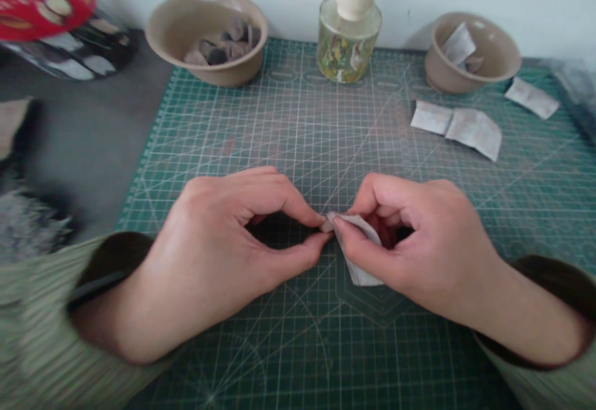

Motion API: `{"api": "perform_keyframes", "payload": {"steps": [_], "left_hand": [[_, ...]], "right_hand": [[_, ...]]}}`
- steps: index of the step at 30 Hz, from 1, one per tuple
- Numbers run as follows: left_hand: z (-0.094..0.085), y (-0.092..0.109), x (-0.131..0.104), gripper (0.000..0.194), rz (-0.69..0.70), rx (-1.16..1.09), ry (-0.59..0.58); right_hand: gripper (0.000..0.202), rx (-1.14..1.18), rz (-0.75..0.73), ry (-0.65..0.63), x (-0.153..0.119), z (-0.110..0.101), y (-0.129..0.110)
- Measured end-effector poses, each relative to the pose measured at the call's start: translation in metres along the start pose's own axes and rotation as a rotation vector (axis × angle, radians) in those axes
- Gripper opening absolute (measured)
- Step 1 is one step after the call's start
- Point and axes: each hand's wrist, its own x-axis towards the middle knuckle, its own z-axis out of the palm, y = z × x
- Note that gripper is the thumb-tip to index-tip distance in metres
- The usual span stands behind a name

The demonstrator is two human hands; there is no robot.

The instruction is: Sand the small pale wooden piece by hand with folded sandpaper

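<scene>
Thumb and forefinger of my left hand pinch a small pale, pinkish-grey piece; most of it is covered by fingertips, and its kind is unclear. My right hand is closed on a folded whitish sheet that looks like sandpaper. The sheet's upper edge touches the small piece, while its lower end hangs down below the right thumb. Both hands meet just above a green cutting mat with white grid lines.
Small grey and brownish lumps lie in a tan bowl at the back left. Behind the mat's middle stands a glass diffuser bottle. A second bowl holds a pale sheet. More whitish sheets lie at right. A red package stands far left.
</scene>
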Motion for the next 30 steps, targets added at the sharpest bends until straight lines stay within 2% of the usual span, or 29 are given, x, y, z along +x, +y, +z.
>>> {"api": "perform_keyframes", "payload": {"steps": [25, 30], "left_hand": [[0.0016, -0.0053, 0.0006, 0.009, 0.021, 0.001, -0.004], [0.0008, -0.0033, 0.0008, 0.011, -0.011, -0.005, -0.005]], "right_hand": [[0.03, 0.047, 0.085, 0.002, 0.0021, -0.0012, 0.0022], [0.031, 0.051, 0.096, 0.001, 0.0026, -0.0002, 0.0027]]}}
